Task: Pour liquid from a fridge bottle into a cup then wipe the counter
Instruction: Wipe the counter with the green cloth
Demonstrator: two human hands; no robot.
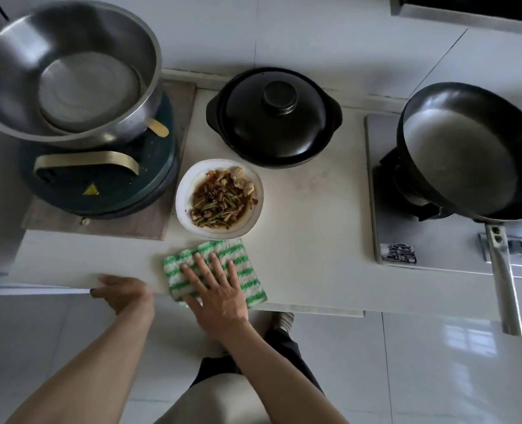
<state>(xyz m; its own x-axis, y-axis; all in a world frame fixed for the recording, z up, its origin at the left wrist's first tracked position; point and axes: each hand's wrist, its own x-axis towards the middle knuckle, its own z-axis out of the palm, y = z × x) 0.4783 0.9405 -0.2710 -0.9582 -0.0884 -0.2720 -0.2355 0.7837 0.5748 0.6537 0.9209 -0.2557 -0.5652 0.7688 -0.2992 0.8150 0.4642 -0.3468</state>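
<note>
Counter (308,209), smooth and pale, lies under my square cloth (247,270), a nubby weave striped green and white, set at the front edge just below the round white plate (181,197) of stir-fried food; my right hand (217,289) presses it flat with fingers straight and spread; my left hand (122,290) rests on the counter's lip, fingers curled over the edge; a glossy black lidded clay pot (273,117) sits behind the plate; a dark frying pan (467,148) sits on the stove to the right.
</note>
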